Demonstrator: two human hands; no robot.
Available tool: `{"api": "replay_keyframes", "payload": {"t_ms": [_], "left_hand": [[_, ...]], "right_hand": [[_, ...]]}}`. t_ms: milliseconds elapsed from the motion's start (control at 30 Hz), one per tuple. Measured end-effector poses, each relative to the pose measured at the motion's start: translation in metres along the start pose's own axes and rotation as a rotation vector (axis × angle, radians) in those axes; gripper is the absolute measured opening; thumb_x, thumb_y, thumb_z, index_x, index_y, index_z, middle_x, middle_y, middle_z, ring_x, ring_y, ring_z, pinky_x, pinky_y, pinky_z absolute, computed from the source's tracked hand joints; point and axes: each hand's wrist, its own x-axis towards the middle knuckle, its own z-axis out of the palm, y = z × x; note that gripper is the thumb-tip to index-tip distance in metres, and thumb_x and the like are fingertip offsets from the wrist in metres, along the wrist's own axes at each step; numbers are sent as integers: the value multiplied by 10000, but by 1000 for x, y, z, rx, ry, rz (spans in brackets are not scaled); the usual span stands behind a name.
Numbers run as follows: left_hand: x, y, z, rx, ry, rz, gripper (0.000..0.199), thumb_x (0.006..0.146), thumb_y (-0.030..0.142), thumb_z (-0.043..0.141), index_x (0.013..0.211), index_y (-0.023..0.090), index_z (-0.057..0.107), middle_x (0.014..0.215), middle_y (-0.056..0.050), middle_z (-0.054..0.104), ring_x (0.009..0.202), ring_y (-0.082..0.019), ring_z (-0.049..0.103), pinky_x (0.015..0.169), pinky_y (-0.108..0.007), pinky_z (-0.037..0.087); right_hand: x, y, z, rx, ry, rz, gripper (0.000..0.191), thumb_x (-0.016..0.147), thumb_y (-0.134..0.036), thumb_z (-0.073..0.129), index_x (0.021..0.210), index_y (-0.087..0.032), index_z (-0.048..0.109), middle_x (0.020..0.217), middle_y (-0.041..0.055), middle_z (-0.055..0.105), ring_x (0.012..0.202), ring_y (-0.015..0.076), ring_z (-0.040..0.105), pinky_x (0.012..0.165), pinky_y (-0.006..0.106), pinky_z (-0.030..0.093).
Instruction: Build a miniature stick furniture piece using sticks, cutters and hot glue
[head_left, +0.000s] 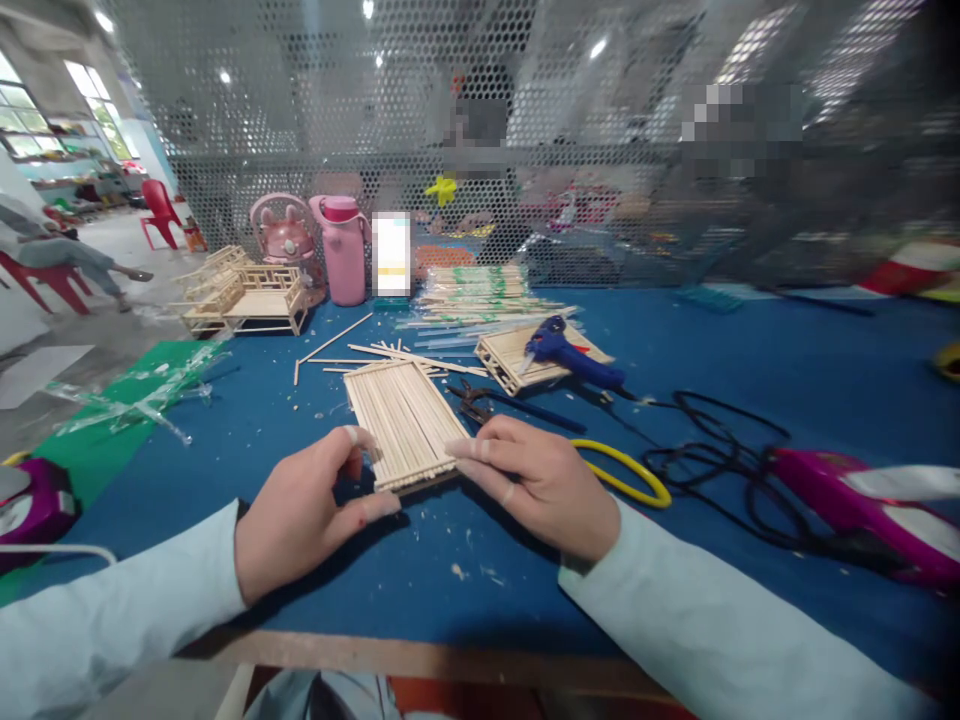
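A flat panel of pale wooden sticks laid side by side is tilted a little above the blue tabletop. My left hand has its index finger at the panel's left edge and its thumb below the near left corner. At the near right corner, my right hand pinches the panel between thumb and fingers. Just behind the right hand lie dark-jawed pliers. Loose sticks are scattered beyond the panel. A blue glue gun rests on a second stick piece.
Small stick-built furniture models stand at the back left, near a pink bottle and a lit phone. Bundled sticks lie before a perforated metal screen. Black cable and a magenta tool occupy the right.
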Motion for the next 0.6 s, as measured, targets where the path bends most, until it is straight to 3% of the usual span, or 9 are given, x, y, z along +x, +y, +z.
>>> {"api": "replay_keyframes", "payload": {"t_ms": [167, 267, 400, 533, 600], "left_hand": [[9, -12, -4, -47, 7, 94, 105, 821, 286, 551, 829, 182, 542, 699, 18, 583, 614, -110, 531, 568, -213, 415], [9, -20, -4, -124, 29, 111, 103, 808, 279, 580, 806, 179, 558, 687, 21, 589, 605, -98, 531, 560, -195, 418], [5, -20, -3, -155, 102, 88, 247, 755, 309, 648, 941, 167, 571, 699, 20, 571, 591, -98, 511, 539, -196, 420], [4, -17, -4, -170, 139, 149, 75, 842, 200, 541, 858, 173, 609, 716, 2, 611, 658, -95, 547, 616, -192, 431], [5, -17, -4, -187, 132, 159, 105, 856, 167, 520, 816, 172, 617, 736, -2, 643, 691, -90, 571, 652, -185, 435]], "right_hand": [[5, -4, 8, 53, 22, 34, 175, 846, -187, 564, 926, -189, 720, 713, 26, 624, 634, 100, 591, 597, 203, 481], [6, -7, 10, 49, 17, 59, 167, 841, -187, 574, 922, -194, 720, 715, 22, 632, 635, 99, 595, 599, 202, 484], [6, -9, 10, 32, 25, 62, 159, 845, -178, 569, 916, -189, 711, 740, 27, 639, 664, 100, 602, 626, 202, 485], [7, -11, 10, -5, 20, 70, 152, 858, -170, 547, 903, -179, 692, 753, 30, 652, 697, 106, 607, 656, 206, 482], [8, -12, 10, -22, 21, 75, 149, 863, -177, 541, 896, -180, 686, 760, 31, 659, 705, 109, 609, 667, 208, 484]]}}
